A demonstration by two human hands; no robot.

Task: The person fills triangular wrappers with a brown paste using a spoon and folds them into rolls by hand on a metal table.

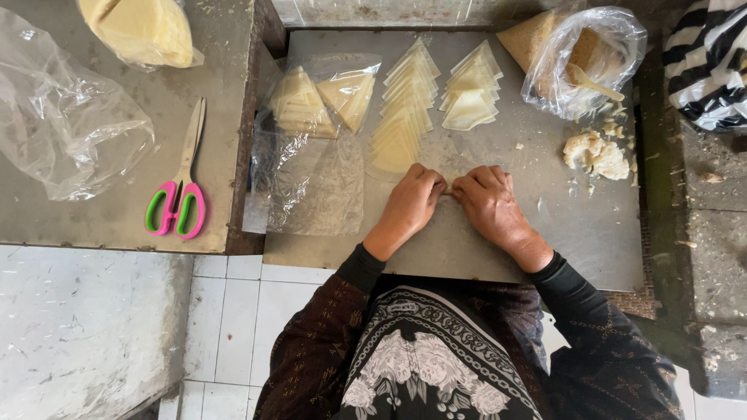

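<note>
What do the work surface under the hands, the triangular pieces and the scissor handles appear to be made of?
Work surface: dull grey sheet metal, likely steel, scuffed and faintly reflective. Triangular pieces: thin, pale yellow, matte, overlapping in rows, probably dough wrappers. Scissors: metal blades, glossy pink and green handles, seemingly plastic. Left hand and right hand pinch something between them.

Both hands [447, 204] meet at frame centre on the bench [591, 233]. Above them lie wrapper rows [405, 109]; a filling lump [595, 153] sits right, scissors [180, 187] far left, an open bag [583, 58] upper right.
</note>
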